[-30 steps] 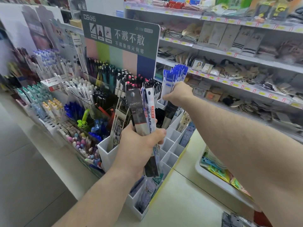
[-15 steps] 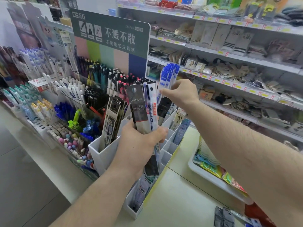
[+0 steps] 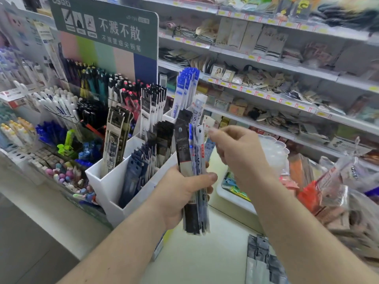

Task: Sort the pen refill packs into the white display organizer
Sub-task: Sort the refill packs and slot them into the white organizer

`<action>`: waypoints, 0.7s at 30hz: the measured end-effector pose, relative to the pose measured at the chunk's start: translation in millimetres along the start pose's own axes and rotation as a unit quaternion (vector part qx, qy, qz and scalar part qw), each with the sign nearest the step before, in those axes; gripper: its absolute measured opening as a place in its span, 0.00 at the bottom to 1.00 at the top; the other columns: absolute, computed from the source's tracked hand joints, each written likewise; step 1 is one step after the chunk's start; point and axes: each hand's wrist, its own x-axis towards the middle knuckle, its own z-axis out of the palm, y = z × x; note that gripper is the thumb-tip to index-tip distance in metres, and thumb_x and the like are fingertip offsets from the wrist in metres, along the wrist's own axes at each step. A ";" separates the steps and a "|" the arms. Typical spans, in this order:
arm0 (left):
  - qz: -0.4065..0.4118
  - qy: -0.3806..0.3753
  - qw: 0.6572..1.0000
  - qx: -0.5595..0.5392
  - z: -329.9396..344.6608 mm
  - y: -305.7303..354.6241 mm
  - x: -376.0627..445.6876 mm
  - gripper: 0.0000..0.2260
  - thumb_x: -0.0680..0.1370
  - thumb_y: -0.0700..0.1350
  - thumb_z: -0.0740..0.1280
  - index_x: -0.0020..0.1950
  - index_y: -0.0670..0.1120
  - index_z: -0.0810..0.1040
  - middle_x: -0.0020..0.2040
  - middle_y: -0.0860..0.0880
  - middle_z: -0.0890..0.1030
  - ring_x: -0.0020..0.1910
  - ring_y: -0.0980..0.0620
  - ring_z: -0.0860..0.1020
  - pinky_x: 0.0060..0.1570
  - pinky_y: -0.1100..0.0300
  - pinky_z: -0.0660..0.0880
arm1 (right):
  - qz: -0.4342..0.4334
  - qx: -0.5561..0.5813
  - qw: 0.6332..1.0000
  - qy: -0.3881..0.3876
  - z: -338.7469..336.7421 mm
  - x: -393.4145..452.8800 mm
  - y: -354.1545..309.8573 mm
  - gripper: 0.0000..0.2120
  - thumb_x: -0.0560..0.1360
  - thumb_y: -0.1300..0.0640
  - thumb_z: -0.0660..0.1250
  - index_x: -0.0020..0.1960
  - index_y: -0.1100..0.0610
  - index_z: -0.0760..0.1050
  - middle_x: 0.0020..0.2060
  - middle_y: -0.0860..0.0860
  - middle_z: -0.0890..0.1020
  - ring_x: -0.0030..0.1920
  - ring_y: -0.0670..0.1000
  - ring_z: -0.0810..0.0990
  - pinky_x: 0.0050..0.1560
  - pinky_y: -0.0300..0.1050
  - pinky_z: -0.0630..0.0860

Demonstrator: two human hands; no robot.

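Shop shelves (image 3: 287, 64) full of small packaged goods fill the background, above a pale surface (image 3: 215, 253) that carries a big pen display with a green sign (image 3: 106, 27). Beside that display stands the white organizer (image 3: 114, 187), its compartments already holding upright rows of refill packs, black ones (image 3: 117, 136) at the near corner and blue ones (image 3: 186, 87) at the back. In front of it the left hand (image 3: 180, 193) grips a bundle of packs (image 3: 192, 177) around the middle, thumb across the front, tops fanned upward. The right hand (image 3: 238, 148) hovers just beside those tops with fingers loosely curled, holding nothing that I can make out. These packs look light, long and thin, in glossy sleeves that would likely slide against each other and bend if pushed. Pinching one by its stiffer top edge seems the safest hold, then lowering it end first into a compartment.
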 end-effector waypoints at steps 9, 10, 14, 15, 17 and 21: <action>-0.037 -0.096 0.994 0.022 -2.6 -31.5 -1.8 0.17 0.69 0.36 0.69 0.58 0.38 0.79 0.46 0.44 0.82 0.45 0.49 0.81 0.42 0.60 0.77 | -0.018 -0.109 0.990 -0.093 -7.1 -56.0 43.2 0.04 0.73 0.61 0.72 0.46 0.54 0.83 0.27 0.51 0.74 0.29 0.45 0.70 0.32 0.40 0.68; -0.048 -0.109 0.993 0.013 -3.9 -33.4 -2.7 0.17 0.70 0.36 0.69 0.59 0.39 0.79 0.46 0.44 0.82 0.45 0.49 0.81 0.42 0.59 0.77 | -0.012 -0.117 0.989 -0.088 -8.6 -56.3 46.1 0.04 0.73 0.59 0.73 0.46 0.53 0.83 0.27 0.49 0.74 0.29 0.45 0.70 0.32 0.39 0.68; -0.099 -0.156 0.981 -0.054 -10.4 -39.0 -4.7 0.17 0.68 0.33 0.65 0.52 0.44 0.84 0.44 0.42 0.82 0.42 0.46 0.82 0.42 0.53 0.79 | -0.004 -0.131 0.990 -0.055 -16.3 -60.6 51.5 0.04 0.72 0.57 0.75 0.45 0.52 0.82 0.26 0.46 0.73 0.28 0.43 0.68 0.32 0.35 0.66; -0.106 -0.165 0.978 -0.070 -11.1 -39.8 -5.1 0.18 0.67 0.32 0.64 0.52 0.44 0.85 0.45 0.41 0.82 0.43 0.45 0.82 0.44 0.51 0.80 | -0.004 -0.137 0.989 -0.049 -17.8 -62.2 52.8 0.04 0.71 0.57 0.76 0.45 0.52 0.82 0.26 0.44 0.72 0.28 0.43 0.68 0.32 0.35 0.66; -0.112 -0.180 0.973 -0.095 -11.5 -41.6 -5.2 0.21 0.66 0.31 0.63 0.55 0.43 0.84 0.47 0.39 0.83 0.45 0.42 0.83 0.47 0.47 0.81 | -0.004 -0.149 0.988 -0.036 -20.2 -64.7 54.9 0.06 0.70 0.55 0.76 0.44 0.50 0.81 0.25 0.43 0.71 0.28 0.42 0.68 0.33 0.35 0.66; -0.115 -0.185 0.970 -0.107 -11.8 -43.3 -5.3 0.23 0.67 0.30 0.62 0.60 0.41 0.80 0.50 0.37 0.83 0.48 0.40 0.83 0.50 0.43 0.81 | -0.006 -0.164 0.986 -0.016 -22.6 -68.3 56.2 0.07 0.70 0.54 0.77 0.43 0.49 0.79 0.26 0.43 0.69 0.29 0.43 0.66 0.34 0.38 0.67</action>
